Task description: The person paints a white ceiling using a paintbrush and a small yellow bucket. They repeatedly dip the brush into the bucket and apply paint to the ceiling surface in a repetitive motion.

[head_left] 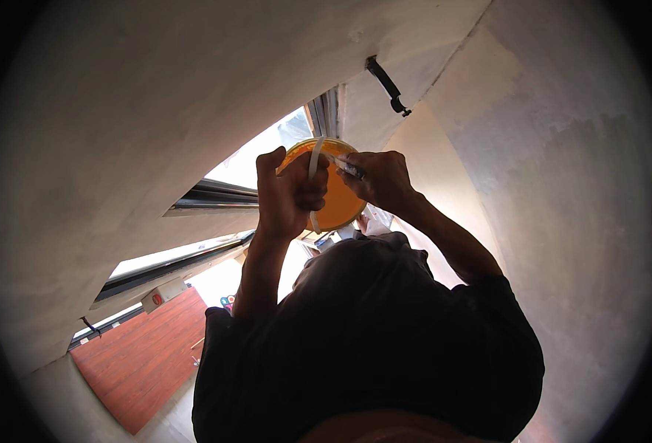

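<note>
A round orange-yellow bucket [338, 210] is up in front of me, with a pale strap-like handle [315, 159] across it. My left hand [287, 193] is closed around this handle, its thumb pointing up and its fingers curled over the bucket. On the other side, my right hand [382, 179] is closed on a small tool [349, 167], whitish with a dark part, at the bucket's upper right. The exact kind of tool is hidden by the fingers and the shadow. What the bucket contains cannot be made out.
Pale plastered surfaces surround me. A dark-framed window opening [219, 193] lies at the left, and a black bracket [389, 87] sticks out above right. Lower left is a reddish wood-grain panel [145, 354] with a small box [162, 294] by its edge.
</note>
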Available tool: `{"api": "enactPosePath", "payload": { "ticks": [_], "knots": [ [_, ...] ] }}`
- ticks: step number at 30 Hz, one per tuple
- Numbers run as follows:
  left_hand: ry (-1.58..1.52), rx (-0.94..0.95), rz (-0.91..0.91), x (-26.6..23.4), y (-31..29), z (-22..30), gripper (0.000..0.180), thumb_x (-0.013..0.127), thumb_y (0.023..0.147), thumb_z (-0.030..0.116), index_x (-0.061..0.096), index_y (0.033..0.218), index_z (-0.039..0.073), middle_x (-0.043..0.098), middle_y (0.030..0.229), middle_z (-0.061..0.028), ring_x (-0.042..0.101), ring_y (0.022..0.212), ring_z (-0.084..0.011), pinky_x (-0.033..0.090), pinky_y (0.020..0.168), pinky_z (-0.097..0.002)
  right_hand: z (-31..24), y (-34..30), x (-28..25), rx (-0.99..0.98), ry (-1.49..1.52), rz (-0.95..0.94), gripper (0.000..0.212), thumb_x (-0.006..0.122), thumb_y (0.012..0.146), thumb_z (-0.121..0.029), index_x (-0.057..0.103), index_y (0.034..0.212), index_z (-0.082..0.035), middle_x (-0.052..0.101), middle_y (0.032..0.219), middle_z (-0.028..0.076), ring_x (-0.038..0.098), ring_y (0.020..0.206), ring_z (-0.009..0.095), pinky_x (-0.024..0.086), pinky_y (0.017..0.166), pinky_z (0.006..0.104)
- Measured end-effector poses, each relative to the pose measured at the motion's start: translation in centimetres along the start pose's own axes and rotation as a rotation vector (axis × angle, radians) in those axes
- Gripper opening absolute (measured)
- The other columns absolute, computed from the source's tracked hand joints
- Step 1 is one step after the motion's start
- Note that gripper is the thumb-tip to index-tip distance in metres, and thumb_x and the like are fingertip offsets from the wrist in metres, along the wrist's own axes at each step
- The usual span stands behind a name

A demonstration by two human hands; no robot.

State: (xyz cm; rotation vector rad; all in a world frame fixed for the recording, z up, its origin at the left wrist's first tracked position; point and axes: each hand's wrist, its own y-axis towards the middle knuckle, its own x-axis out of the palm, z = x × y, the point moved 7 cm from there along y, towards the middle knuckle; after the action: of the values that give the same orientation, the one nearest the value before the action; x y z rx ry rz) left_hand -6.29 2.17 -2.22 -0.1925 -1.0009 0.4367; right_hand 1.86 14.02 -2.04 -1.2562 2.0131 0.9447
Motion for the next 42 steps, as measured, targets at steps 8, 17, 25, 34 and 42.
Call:
{"api": "enactPosePath", "payload": {
  "ticks": [8,17,25,34,42],
  "knots": [
    [-0.1,0.009,0.003,-0.3,0.2,-0.2,0.072,0.044,0.079,0.059,0.051,0.12,0.0,0.057,0.093,-0.0063,0.045,0.063,-0.0093,0.032,0.051,-0.0213,1.0,-0.8,3.0,0.363,0.509,-0.208,0.02,0.076,0.073,-0.021,0.073,0.081,-0.004,0.071,0.077,0.011,0.069,0.066,0.023,0.055,0.067,0.0336],
    [-0.02,0.017,-0.037,-0.6,-0.3,-0.4,0.07,0.039,0.08,0.06,0.053,0.117,0.001,0.056,0.085,-0.0053,0.042,0.06,-0.0108,0.03,0.052,-0.0239,0.0,-1.0,-1.1,0.074,0.387,0.154,0.02,0.076,0.076,-0.012,0.071,0.091,0.0,0.07,0.074,0.012,0.066,0.056,0.016,0.053,0.053,0.0278],
    [0.095,0.057,0.225,0.6,-1.6,-0.7,0.057,0.032,0.084,0.056,0.053,0.099,0.005,0.036,0.065,0.004,0.03,0.051,-0.0073,0.024,0.047,-0.0242,1.2,-3.5,0.7,-0.263,0.018,0.251,0.032,0.07,0.077,-0.02,0.067,0.108,-0.015,0.07,0.088,0.005,0.068,0.07,0.025,0.054,0.061,0.0364],
    [0.001,-0.023,0.033,-2.7,2.1,-0.8,0.061,0.04,0.081,0.059,0.054,0.108,0.006,0.048,0.07,0.0007,0.036,0.049,-0.0102,0.029,0.045,-0.0246,2.1,-0.7,3.0,0.155,0.342,-0.038,0.018,0.073,0.073,-0.029,0.073,0.08,-0.011,0.07,0.077,0.012,0.067,0.069,0.031,0.052,0.067,0.0392],
    [0.098,-0.006,0.197,-2.6,3.0,-1.4,0.059,0.035,0.081,0.059,0.054,0.1,0.006,0.043,0.059,0.0027,0.033,0.044,-0.01,0.026,0.042,-0.0247,3.4,-0.9,5.0,0.333,0.592,-0.224,0.026,0.077,0.077,-0.024,0.073,0.093,-0.005,0.07,0.073,0.011,0.065,0.054,0.018,0.052,0.057,0.0306]
  ]
}}
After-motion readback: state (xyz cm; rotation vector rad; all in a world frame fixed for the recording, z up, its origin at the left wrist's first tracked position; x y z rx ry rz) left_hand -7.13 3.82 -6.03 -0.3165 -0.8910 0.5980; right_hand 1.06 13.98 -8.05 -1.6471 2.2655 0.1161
